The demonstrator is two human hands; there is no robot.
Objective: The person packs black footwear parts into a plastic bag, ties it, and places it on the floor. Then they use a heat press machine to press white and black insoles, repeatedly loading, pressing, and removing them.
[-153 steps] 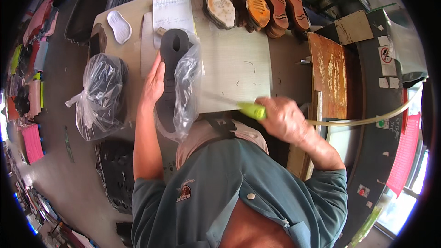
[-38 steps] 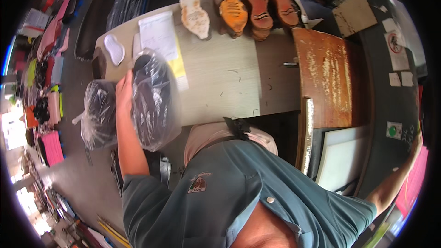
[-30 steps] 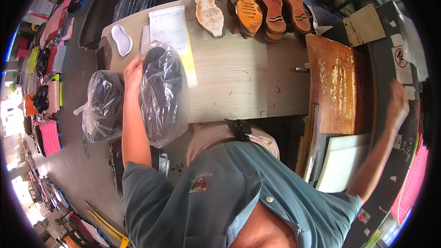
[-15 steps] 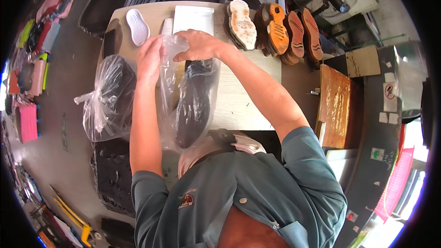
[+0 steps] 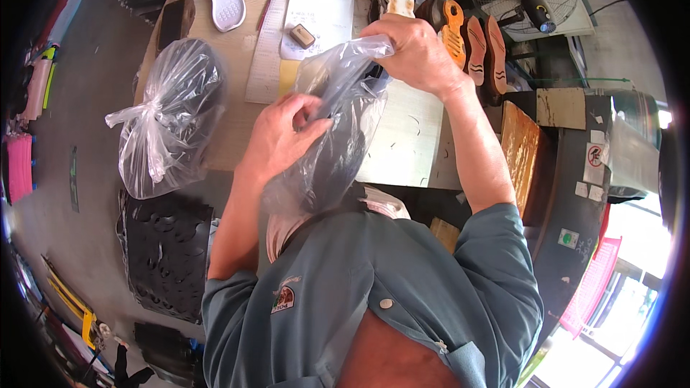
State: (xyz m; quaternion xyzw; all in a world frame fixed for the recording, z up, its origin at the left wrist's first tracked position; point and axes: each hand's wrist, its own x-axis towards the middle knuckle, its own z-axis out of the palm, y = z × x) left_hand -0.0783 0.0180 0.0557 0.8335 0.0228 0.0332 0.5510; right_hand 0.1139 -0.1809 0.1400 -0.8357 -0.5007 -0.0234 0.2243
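Observation:
My right hand is closed around the gathered mouth of a clear plastic bag, holding it up to the right. Dark sole-shaped pieces show through the bag's film, and its lower end hangs by my lap at the table edge. Beside the bag, my left hand has thumb and forefinger apart, close against the film. A second clear bag, knotted and holding something dark, sits on the table's left side.
Behind the bag are a paper pad, a small brown block and a white sole. A phone lies at the left. Several sole pieces line the far right, near a fan. A brown board stands at the right.
My right hand has moved right and closed on the bag's mouth, gathering it. My left hand has come down from the mouth to the bag's side. The view has shifted, too.

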